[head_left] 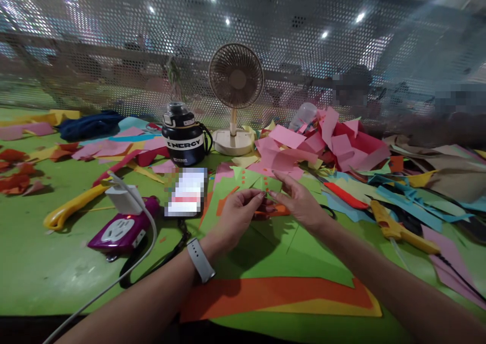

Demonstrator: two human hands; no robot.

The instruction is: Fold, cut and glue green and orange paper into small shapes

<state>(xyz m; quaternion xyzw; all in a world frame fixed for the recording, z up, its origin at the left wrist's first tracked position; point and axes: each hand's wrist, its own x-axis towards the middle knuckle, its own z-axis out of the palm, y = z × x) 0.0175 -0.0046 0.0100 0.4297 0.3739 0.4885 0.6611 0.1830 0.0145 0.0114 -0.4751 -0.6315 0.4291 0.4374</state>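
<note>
My left hand (pixel 241 209) is closed in a pinch, and what its fingertips hold is too small to make out. Close beside it, my right hand (pixel 301 199) grips a green paper piece (pixel 274 186) with small orange bits on it, its thumb low and its index finger stretched along the far side. Another green paper piece with orange squares (pixel 243 176) lies just beyond my left hand. Under both hands spread larger green sheets (pixel 281 255), with an orange sheet (pixel 273 296) beneath them at the front edge. Orange paper scraps partly show behind my fingers.
Left of my hands are a lit phone (pixel 186 192), a purple power strip (pixel 123 230) with a white charger, and a yellow-handled tool (pixel 78 202). A dark bottle (pixel 184 136), a fan (pixel 235 80) and pink paper (pixel 337 139) stand behind. A yellow glue gun (pixel 402 230) and red cutter (pixel 345 195) lie right.
</note>
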